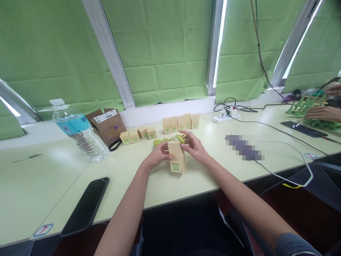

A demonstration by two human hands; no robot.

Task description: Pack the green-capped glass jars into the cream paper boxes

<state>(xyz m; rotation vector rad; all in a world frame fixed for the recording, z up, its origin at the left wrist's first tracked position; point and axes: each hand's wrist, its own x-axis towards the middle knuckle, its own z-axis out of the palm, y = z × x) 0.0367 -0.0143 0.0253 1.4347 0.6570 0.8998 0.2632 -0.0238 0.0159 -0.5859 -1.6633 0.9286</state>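
A small beige paper box [176, 158] with a green label stands tilted in front of me, at the table's near middle. My left hand [157, 156] is closed on its left side, the thumb across the front. At the box's top right, my right hand [195, 147] has a small green round item [181, 139] between thumb and index finger; its thumb lies by the box's upper edge. Right behind the box are more green round items [157, 142], partly hidden by the box and my fingers. Their exact kind cannot be made out.
Several similar beige boxes [181, 122] stand in groups at the back. Left are a water bottle [80, 131], cardboard carton [108, 128], phone [86, 206] and pen [26, 158]. Right are a power strip [226, 117], cables, a blurred item [243, 147], another phone [303, 129] and another person's hands [323, 113].
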